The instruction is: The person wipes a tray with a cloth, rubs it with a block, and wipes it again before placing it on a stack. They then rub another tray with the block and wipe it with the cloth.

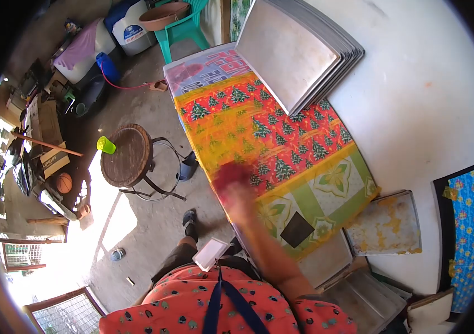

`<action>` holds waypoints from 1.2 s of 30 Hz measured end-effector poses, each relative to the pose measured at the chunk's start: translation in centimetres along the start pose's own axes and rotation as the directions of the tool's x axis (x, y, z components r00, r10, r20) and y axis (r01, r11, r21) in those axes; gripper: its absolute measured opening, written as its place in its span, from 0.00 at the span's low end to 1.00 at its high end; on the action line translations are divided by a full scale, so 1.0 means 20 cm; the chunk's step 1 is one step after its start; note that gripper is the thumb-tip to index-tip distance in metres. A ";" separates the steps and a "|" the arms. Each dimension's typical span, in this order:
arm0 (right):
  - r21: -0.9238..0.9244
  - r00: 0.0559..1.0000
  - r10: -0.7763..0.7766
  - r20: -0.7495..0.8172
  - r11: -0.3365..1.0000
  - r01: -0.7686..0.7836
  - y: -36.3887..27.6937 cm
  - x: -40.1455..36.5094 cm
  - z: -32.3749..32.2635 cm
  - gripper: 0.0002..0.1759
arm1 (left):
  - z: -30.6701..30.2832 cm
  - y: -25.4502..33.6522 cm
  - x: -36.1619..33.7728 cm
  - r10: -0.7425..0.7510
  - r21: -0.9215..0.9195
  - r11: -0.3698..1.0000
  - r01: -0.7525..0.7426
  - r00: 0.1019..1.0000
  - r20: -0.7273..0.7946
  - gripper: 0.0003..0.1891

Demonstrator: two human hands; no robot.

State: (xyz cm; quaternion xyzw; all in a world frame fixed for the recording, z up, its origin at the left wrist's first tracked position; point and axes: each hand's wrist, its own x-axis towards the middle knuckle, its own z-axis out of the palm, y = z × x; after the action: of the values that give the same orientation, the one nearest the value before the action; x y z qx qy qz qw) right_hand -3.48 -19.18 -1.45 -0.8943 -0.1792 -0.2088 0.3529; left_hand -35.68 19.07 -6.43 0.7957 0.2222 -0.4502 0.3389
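Right hand [235, 189] outstretched, arm straight, over tablecloth [281, 139] edge; motion-blurred, fingers' spread cannot tell.

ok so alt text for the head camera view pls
Seen from above, a person in an orange patterned shirt reaches their right hand, blurred, to the edge of a tablecloth printed with Christmas trees. A stack of metal trays rests at its far end; a round stool stands beside it.

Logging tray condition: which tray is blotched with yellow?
The single tray lying flat just right of the tablecloth, by its lower corner. The stack at the top looks grey, and the trays below it show no yellow.
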 end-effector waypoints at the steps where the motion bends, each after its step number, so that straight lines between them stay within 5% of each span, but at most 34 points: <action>1: 0.290 0.858 -0.165 0.487 0.957 0.020 -0.26 0.07 -0.04 0.19 | -0.03 0.00 0.02 -0.035 -0.124 0.992 0.034 0.999 -0.003 0.33; 2: 0.583 0.893 -0.174 0.415 0.804 -0.115 -0.37 -0.06 0.07 0.22 | -0.07 0.03 0.05 -0.075 -0.321 0.944 0.073 0.997 0.007 0.34; 5: 0.696 0.885 -0.127 0.449 0.671 -0.257 -0.44 0.06 -0.08 0.25 | -0.28 0.36 0.02 0.017 -0.919 0.390 0.055 0.998 0.067 0.34; 8: 0.603 0.963 0.126 0.237 0.759 -0.247 -0.18 0.27 -0.31 0.23 | -0.47 0.81 -0.04 0.250 -0.984 0.126 -0.129 0.964 -0.095 0.31; 9: 0.567 0.968 0.189 0.163 0.785 -0.249 -0.07 0.34 -0.41 0.23 | -0.49 0.78 0.04 0.262 -0.956 0.271 -0.116 0.964 -0.043 0.31; 11: 0.413 0.939 0.343 0.006 0.854 -0.315 0.13 0.40 -0.56 0.31 | -0.53 0.73 0.25 0.262 -0.835 0.543 -0.091 0.963 0.065 0.29; 12: 0.381 0.916 0.392 -0.086 0.862 -0.333 0.19 0.44 -0.63 0.35 | -0.52 0.79 0.26 0.059 -0.575 0.818 -0.024 0.997 0.043 0.28; 13: 0.251 0.903 0.411 -0.125 0.894 -0.372 0.28 0.44 -0.66 0.39 | -0.49 0.59 0.50 0.436 0.023 0.900 -0.435 0.899 -0.035 0.30; 15: -0.079 0.838 0.537 -0.099 0.835 -0.544 0.40 0.39 -0.59 0.47 | -0.47 0.53 0.49 0.418 0.439 0.812 -0.385 0.908 0.023 0.29; 16: -0.279 0.762 0.645 -0.057 0.723 -0.632 0.45 0.38 -0.52 0.50 | -0.49 0.50 0.55 0.252 0.422 0.862 -0.283 0.959 0.129 0.27; 17: -0.472 0.664 0.746 -0.042 0.572 -0.671 0.47 0.39 -0.45 0.53 | -0.52 0.39 0.71 0.284 0.399 0.820 -0.411 0.896 0.340 0.26; 18: -0.491 0.681 0.726 -0.089 0.563 -0.665 0.47 0.47 -0.38 0.54 | -0.59 0.34 0.70 0.424 0.258 0.842 -0.474 0.876 0.229 0.25; 20: -0.537 0.720 0.674 -0.165 0.551 -0.639 0.45 0.63 -0.20 0.58 | -0.76 0.28 0.75 0.226 0.499 0.772 -0.394 0.904 0.364 0.26; 21: -0.505 0.814 0.549 -0.190 0.656 -0.560 0.53 0.71 -0.08 0.56 | -0.82 0.25 0.75 0.179 0.495 0.819 -0.290 0.949 0.259 0.26; 23: -0.512 0.832 0.523 -0.184 0.672 -0.536 0.57 0.99 0.09 0.55 | -0.96 0.22 0.77 0.045 0.452 0.890 -0.059 0.998 0.042 0.26; 28: -0.549 0.914 0.390 -0.113 0.742 -0.384 0.57 1.78 0.59 0.47 | -1.14 0.24 0.87 0.147 0.072 0.988 -0.135 0.966 -0.213 0.25; 30: -0.388 0.986 0.165 -0.026 0.908 -0.162 0.47 1.93 0.84 0.39 | -1.13 0.26 0.86 0.182 0.004 0.982 -0.187 0.956 -0.230 0.24; 31: -0.209 0.999 0.019 0.038 0.978 -0.011 0.31 1.91 0.99 0.30 | -1.12 0.26 0.86 0.190 -0.003 0.981 -0.194 0.962 -0.196 0.24; 32: -0.005 0.959 -0.012 0.283 1.000 0.014 0.03 1.88 1.02 0.25 | -1.11 0.30 0.83 0.115 0.005 0.993 -0.115 0.982 -0.152 0.21; 33: 0.228 0.900 -0.143 0.411 0.972 0.050 -0.13 1.78 1.13 0.24 | -1.13 0.27 0.85 0.366 0.291 0.895 -0.339 0.930 -0.040 0.19; 34: 0.457 0.875 -0.305 0.376 0.882 0.111 -0.24 1.57 1.28 0.26 | -1.10 0.21 0.88 0.552 0.519 0.665 -0.537 0.821 0.143 0.17; 35: 0.522 0.668 -0.183 0.721 0.777 -0.351 -0.42 1.47 1.24 0.29 | -1.08 0.19 0.88 0.524 0.543 0.605 -0.583 0.804 0.279 0.16; 36: 0.557 0.708 -0.314 0.632 0.819 -0.135 -0.49 1.41 1.25 0.31 | -1.11 0.18 0.91 0.485 0.563 0.536 -0.630 0.775 0.405 0.15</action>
State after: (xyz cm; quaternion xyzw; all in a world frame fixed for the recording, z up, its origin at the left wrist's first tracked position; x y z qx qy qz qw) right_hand 22.04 9.98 1.49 -0.7482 -0.3979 0.1907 0.4955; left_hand -11.61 33.98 -12.88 0.8407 -0.2573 -0.4432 0.1750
